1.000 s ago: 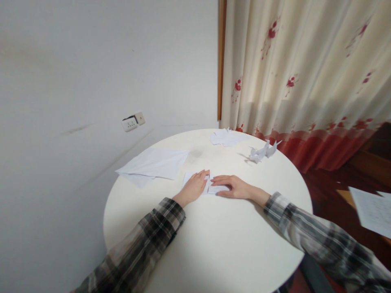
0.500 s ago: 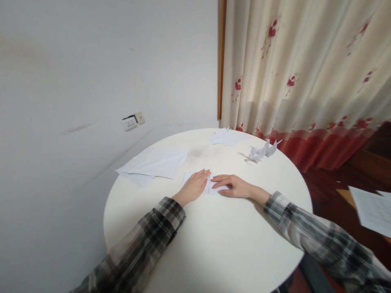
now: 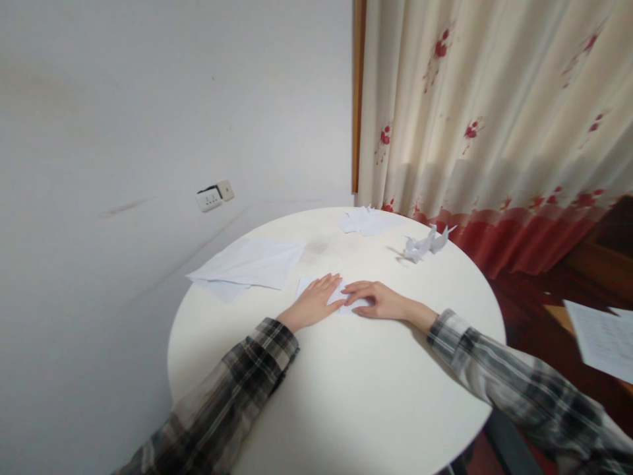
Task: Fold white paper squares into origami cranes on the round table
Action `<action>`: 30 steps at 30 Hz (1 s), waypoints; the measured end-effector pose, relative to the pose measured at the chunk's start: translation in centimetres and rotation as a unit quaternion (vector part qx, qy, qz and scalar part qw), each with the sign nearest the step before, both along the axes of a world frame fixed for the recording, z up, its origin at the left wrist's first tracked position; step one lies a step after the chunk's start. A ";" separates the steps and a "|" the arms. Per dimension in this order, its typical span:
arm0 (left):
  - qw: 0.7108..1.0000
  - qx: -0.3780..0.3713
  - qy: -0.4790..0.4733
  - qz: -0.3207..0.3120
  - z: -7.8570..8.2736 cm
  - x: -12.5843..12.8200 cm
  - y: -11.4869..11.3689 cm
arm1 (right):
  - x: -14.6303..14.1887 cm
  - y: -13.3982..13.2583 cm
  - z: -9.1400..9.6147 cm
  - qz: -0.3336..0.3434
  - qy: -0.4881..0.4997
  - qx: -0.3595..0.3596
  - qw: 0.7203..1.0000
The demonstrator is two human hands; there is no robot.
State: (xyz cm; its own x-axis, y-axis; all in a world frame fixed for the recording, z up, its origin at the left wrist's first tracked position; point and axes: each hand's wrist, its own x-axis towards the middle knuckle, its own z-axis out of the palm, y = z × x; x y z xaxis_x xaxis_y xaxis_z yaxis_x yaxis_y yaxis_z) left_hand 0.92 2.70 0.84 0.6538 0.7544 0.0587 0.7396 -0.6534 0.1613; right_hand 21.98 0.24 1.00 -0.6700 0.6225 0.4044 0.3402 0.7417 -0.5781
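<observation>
A small folded white paper (image 3: 305,286) lies on the round white table (image 3: 356,389), mostly covered by my hands. My left hand (image 3: 314,303) lies flat on its left part, fingers stretched out and close together. My right hand (image 3: 376,300) rests flat on its right part, fingers pointing left and meeting the left hand's fingertips. Neither hand grips the paper; both press down on it. Plaid sleeves cover both forearms.
A stack of white sheets (image 3: 250,264) lies at the table's left. More paper pieces (image 3: 364,222) lie at the far edge, with folded paper cranes (image 3: 425,244) to their right. A wall socket (image 3: 213,196) and a flowered curtain (image 3: 494,132) stand behind. A printed sheet (image 3: 601,340) sits at right.
My fingertips have drawn slightly closer together over the folded paper, the left hand's fingers sliding a little to the right. Everything else stays put.
</observation>
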 end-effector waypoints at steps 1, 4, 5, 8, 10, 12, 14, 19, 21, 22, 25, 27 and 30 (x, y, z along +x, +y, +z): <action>1.000 -0.007 0.003 -0.001 0.1 0.0 0.0 | 0.0 0.0 0.0 0.002 0.001 -0.002 1.000; 1.000 -0.027 0.010 -0.006 0.3 -0.2 0.1 | 0.1 0.0 0.0 0.007 0.007 -0.006 1.000; 0.999 -0.031 0.012 -0.009 0.3 -0.2 0.1 | 0.1 0.0 0.0 0.007 0.009 -0.007 1.000; 0.999 -0.039 0.015 -0.017 0.3 -0.3 0.2 | 0.1 0.0 0.0 0.000 0.011 -0.014 1.000; 0.999 -0.040 0.014 -0.018 0.2 -0.3 0.2 | 0.1 0.0 0.1 -0.001 0.010 -0.021 1.000; 0.999 -0.038 0.012 -0.017 0.1 -0.3 0.2 | 0.1 0.0 0.2 0.001 0.011 -0.023 1.000; 0.999 -0.036 0.011 -0.016 0.0 -0.3 0.2 | 0.1 0.0 0.2 0.001 0.011 -0.021 1.000; 0.999 -0.032 0.013 -0.011 0.1 -0.1 0.1 | 0.1 0.0 0.1 -0.008 0.003 -0.009 1.000; 0.999 -0.031 0.013 -0.009 0.2 -0.1 0.1 | 0.1 0.0 0.1 -0.011 0.001 -0.005 1.000; 0.999 -0.031 0.012 -0.008 0.2 -0.1 0.1 | 0.1 -0.1 0.1 -0.012 0.000 -0.004 1.000; 0.999 -0.034 0.011 -0.008 0.2 -0.1 0.1 | 0.1 -0.2 0.2 -0.014 0.002 -0.008 1.000; 0.999 -0.036 0.009 -0.008 0.1 -0.1 0.1 | 0.0 -0.3 0.3 -0.018 0.004 -0.011 1.000; 0.999 -0.032 0.000 -0.008 0.0 -0.1 0.1 | 0.0 -0.4 0.3 -0.026 0.009 -0.012 1.000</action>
